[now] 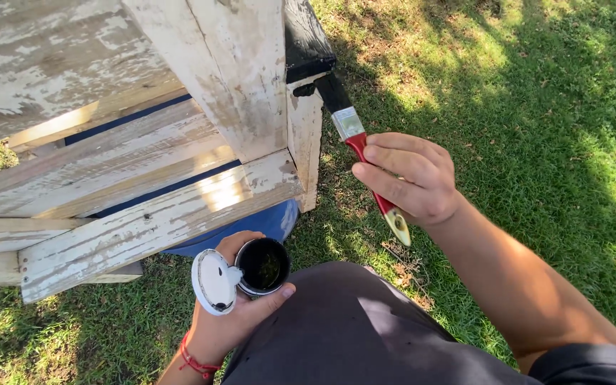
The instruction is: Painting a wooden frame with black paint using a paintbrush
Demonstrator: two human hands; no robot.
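Note:
My right hand (411,178) grips a red-handled paintbrush (351,130) whose black bristles touch the side of a weathered whitewashed wooden structure (144,150). Above the bristles, the plank (306,36) is coated black. My left hand (240,314), with a red string at the wrist, holds a small open jar of dark paint (262,266). A white lid (213,281) hangs open at the jar's left side.
A blue round container (265,224) sits under the wooden boards. Sunlit and shaded grass (536,107) spreads to the right. My dark-clothed knee (351,321) fills the bottom centre.

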